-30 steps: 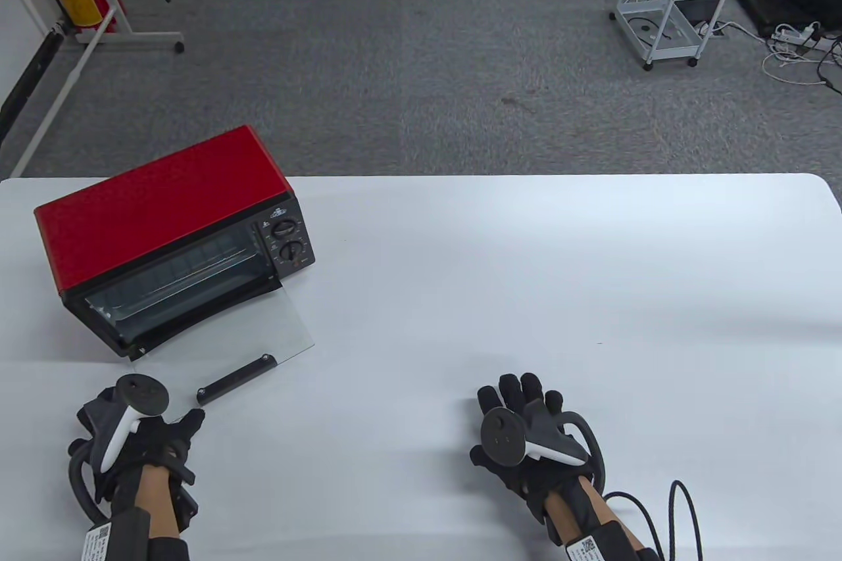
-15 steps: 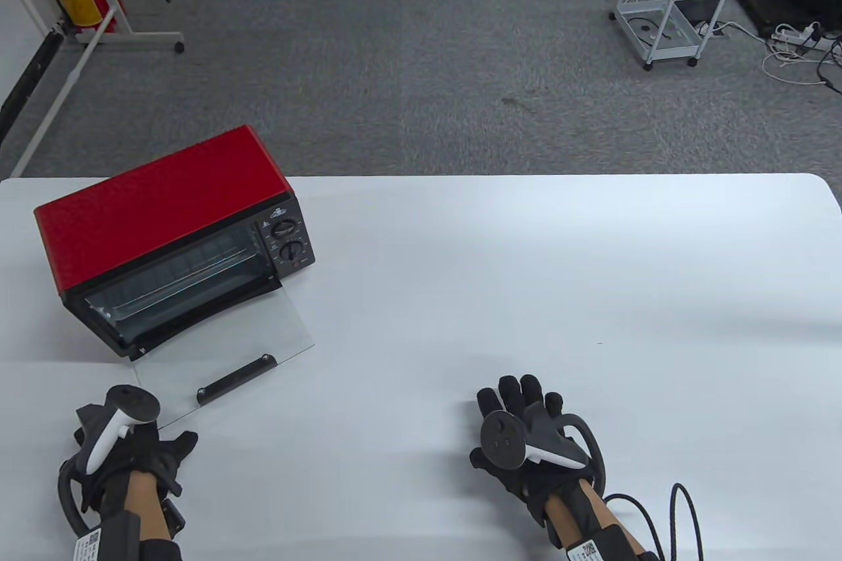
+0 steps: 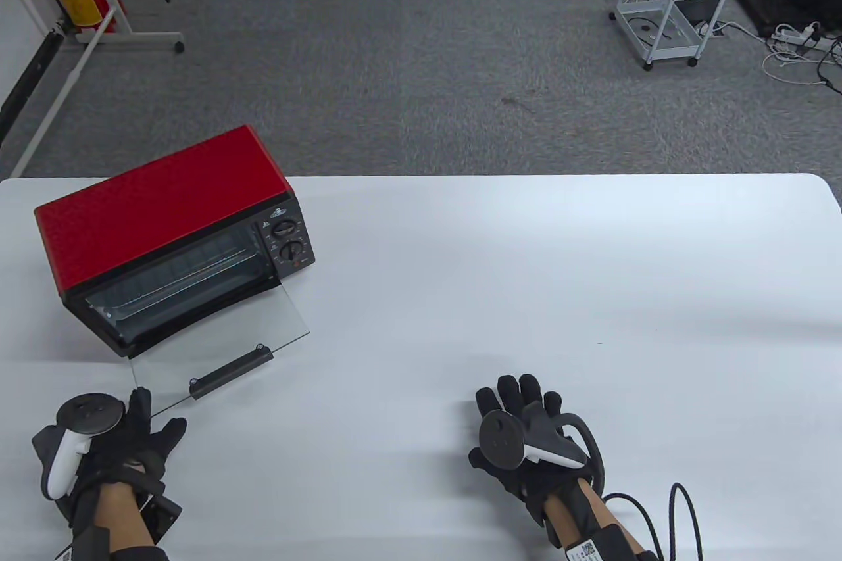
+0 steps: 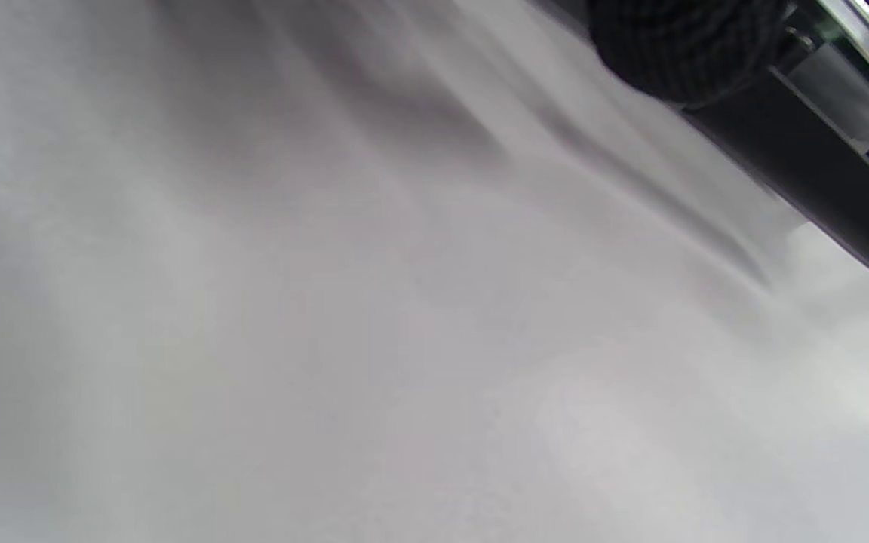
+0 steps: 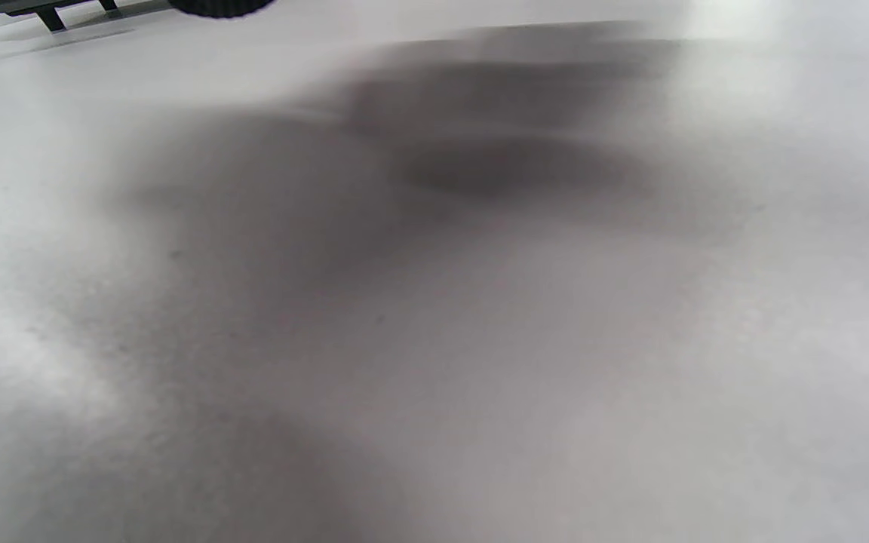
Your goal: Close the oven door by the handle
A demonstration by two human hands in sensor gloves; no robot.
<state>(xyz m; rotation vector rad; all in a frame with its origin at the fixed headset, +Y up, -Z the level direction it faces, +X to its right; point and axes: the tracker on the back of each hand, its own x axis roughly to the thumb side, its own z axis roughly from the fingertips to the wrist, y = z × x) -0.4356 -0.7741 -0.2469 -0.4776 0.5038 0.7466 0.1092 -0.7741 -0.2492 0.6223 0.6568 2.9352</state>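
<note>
Red oven point(image 3: 164, 219) with glass door point(image 3: 217, 350) hanging open, left hand point(image 3: 112, 449) spread loose just below the door's near corner, fingertip point(image 3: 140, 398) at its edge, handle point(image 3: 231, 373) ungripped, right hand point(image 3: 526, 436) well right of the oven, flat on the table point(image 3: 526, 271), holding nothing.

red oven point(image 3: 158, 206), white table point(image 3: 526, 271), black hands point(image 3: 526, 449)

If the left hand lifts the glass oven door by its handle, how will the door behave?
The door is a flat glass pane joined to the oven along one edge, so it will probably swing up stiffly, not bend. The black bar handle looks rigid and offers a firm grip. Glass may crack if slammed, so the left hand should close it gently.
</note>
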